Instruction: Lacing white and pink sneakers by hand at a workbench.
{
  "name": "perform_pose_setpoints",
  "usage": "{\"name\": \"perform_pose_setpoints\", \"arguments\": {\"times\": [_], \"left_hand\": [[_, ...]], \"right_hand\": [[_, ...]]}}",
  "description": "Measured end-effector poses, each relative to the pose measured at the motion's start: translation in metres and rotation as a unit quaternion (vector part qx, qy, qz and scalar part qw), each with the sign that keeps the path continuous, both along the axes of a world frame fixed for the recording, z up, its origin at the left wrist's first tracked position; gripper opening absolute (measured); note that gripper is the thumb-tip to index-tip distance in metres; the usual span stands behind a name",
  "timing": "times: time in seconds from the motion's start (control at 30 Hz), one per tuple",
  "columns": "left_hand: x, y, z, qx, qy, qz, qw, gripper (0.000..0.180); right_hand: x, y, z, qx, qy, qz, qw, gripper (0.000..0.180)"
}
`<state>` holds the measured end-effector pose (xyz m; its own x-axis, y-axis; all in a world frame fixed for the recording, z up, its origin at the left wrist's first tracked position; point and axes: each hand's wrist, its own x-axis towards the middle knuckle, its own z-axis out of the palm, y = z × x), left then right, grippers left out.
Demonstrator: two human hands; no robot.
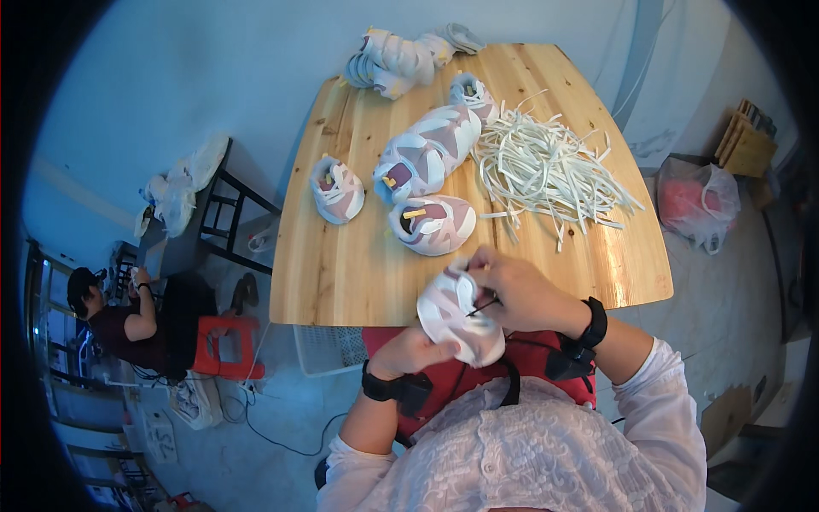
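Just off the table's near edge, my left hand (414, 350) grips a white and pale pink shoe upper (445, 309) by its lower side, thumb on top. My right hand (522, 290) is closed at the upper's opening, its fingers bent over the edge. From that hand a thin dark tool (485, 307) points into the upper; its tip is hard to make out. Nearest to my hands on the table is a laced shoe upper (433, 225) with a yellow tab. Behind it lies a row of nested uppers (431, 152).
A heap of loose white laces (546, 166) covers the right of the wooden table (320, 277). One upper (337, 189) sits left, and stacked uppers (397, 61) lie at the far edge. A white basket (320, 350) is underneath. At left, another person (128, 320) sits near a red stool (229, 346).
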<state>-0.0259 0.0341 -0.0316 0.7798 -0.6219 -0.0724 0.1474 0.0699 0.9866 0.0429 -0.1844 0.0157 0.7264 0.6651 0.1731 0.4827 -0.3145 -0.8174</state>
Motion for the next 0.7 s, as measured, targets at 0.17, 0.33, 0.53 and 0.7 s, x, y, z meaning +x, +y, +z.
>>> {"name": "perform_pose_setpoints", "arguments": {"times": [0.17,0.33,0.53,0.7], "left_hand": [[0.011,-0.016,-0.003,-0.089,0.043,0.208,0.973,0.041],[0.018,-0.030,0.002,-0.059,0.040,0.286,0.956,0.031],[0.025,-0.023,-0.008,-0.093,0.074,0.316,0.941,0.030],[0.028,-0.026,0.005,-0.038,0.068,0.321,0.944,0.035]], "right_hand": [[0.004,-0.001,0.015,0.031,-0.080,-0.068,0.994,0.013],[-0.001,-0.002,0.007,0.081,-0.150,-0.109,0.979,0.011],[0.011,-0.017,-0.031,0.045,0.080,-0.120,0.988,0.011],[0.004,-0.020,-0.042,0.119,0.253,-0.112,0.954,0.016]]}}
